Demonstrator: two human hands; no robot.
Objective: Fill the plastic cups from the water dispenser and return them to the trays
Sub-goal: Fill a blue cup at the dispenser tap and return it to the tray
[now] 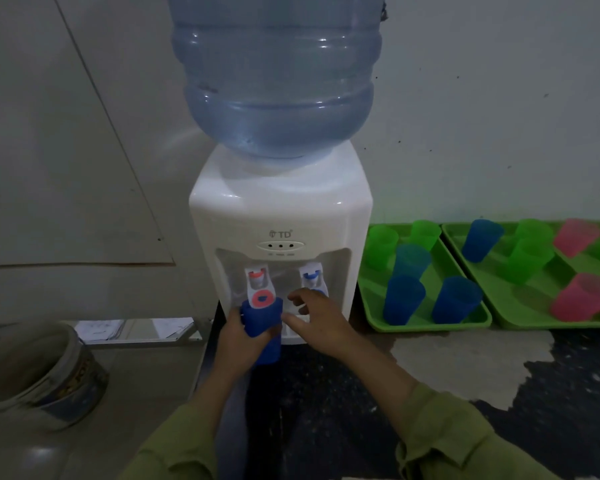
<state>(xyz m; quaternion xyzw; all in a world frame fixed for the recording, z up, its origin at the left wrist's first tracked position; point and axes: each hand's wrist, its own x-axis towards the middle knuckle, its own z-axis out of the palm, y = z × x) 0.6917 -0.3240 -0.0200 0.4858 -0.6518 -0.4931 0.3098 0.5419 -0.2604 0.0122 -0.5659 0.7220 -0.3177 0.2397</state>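
Left hand (237, 337) grips a blue cup (263, 318) round its wall, rim just under the dispenser's (281, 209) left, red tap (261, 289). Right hand (317, 318), fingers loose and holding nothing, hovers near the blue tap (311, 277). The thin plastic is probably light and flexible, so hold it mid-wall, gently.

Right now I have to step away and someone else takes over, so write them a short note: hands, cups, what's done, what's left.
Left hand grips a blue cup at the red tap of the dispenser.
Right hand open by the blue tap, holding nothing.
Other cups stand in the near tray and far tray on the right; whether any hold water cannot be told.
Done: one cup brought to the tap.
Left: fill it, return it, then probably the rest.
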